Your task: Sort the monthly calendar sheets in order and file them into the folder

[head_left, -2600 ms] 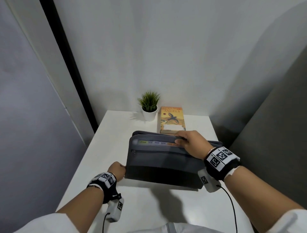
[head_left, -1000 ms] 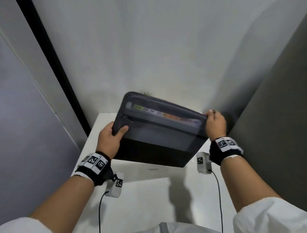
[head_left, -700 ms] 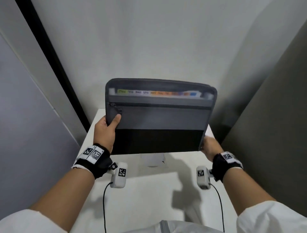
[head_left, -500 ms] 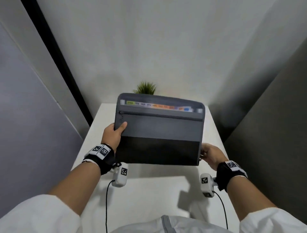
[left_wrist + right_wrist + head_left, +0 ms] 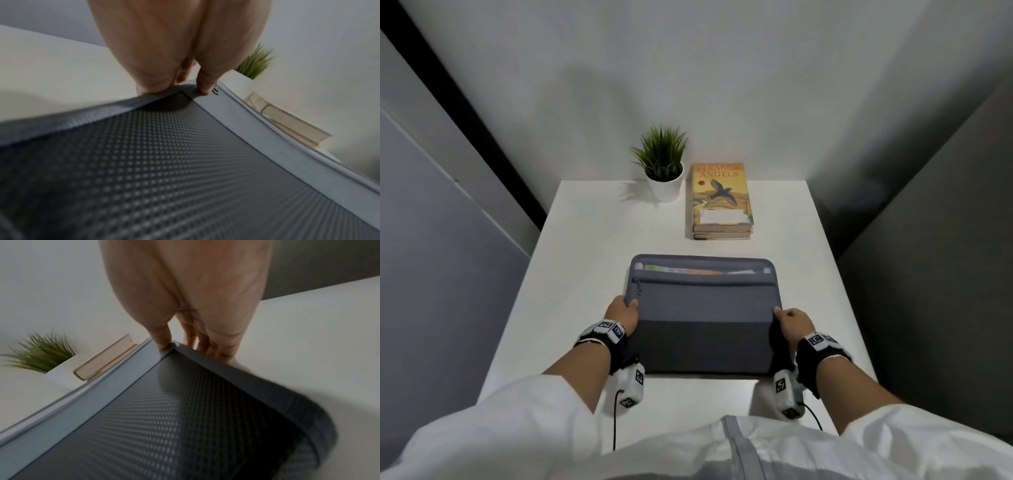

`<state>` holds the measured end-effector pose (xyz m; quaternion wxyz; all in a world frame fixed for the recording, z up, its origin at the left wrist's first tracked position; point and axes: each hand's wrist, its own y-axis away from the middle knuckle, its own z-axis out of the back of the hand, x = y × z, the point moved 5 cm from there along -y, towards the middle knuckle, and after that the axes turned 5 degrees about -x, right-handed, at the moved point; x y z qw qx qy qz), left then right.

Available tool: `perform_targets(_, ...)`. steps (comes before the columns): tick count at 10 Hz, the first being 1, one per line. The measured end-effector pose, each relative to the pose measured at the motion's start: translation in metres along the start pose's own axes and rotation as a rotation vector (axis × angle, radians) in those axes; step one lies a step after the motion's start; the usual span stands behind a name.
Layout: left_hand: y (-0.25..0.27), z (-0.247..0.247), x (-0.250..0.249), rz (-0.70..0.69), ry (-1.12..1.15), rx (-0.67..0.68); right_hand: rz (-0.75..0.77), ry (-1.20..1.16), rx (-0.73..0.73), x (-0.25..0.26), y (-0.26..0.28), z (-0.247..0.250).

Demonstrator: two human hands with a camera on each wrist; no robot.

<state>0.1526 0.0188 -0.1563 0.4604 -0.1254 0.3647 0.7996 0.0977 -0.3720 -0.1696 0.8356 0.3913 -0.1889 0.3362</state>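
A grey zippered folder (image 5: 703, 308) lies flat on the white table (image 5: 585, 246), its dark mesh panel (image 5: 164, 162) nearest me. Coloured month tabs (image 5: 688, 270) show through the clear strip along its far edge. My left hand (image 5: 621, 313) grips the folder's left edge, thumb on top (image 5: 204, 87) and fingers beneath. My right hand (image 5: 791, 320) grips the right edge the same way, thumb (image 5: 162, 340) on top and fingers (image 5: 205, 344) under the rim. The sheets themselves are hidden inside the folder (image 5: 144, 410).
A small green plant in a white pot (image 5: 662, 171) stands at the back of the table. Beside it on the right lie two stacked books (image 5: 720, 202) with an orange cover. Walls close in the table on both sides.
The folder was held up in the air, tilted and then upright. Both hands have brought it down, and it now lies flat on the table in front of me.
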Motion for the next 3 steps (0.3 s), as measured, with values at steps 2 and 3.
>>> perform_targets(2,-0.007,0.012,-0.001,0.035,0.009,-0.148,-0.001,0.107,-0.010,0.013,-0.005,0.007)
perform_targets(3,-0.004,0.028,0.006,-0.016,0.062,-0.160,0.084,0.066,-0.072,0.045,-0.002,0.034)
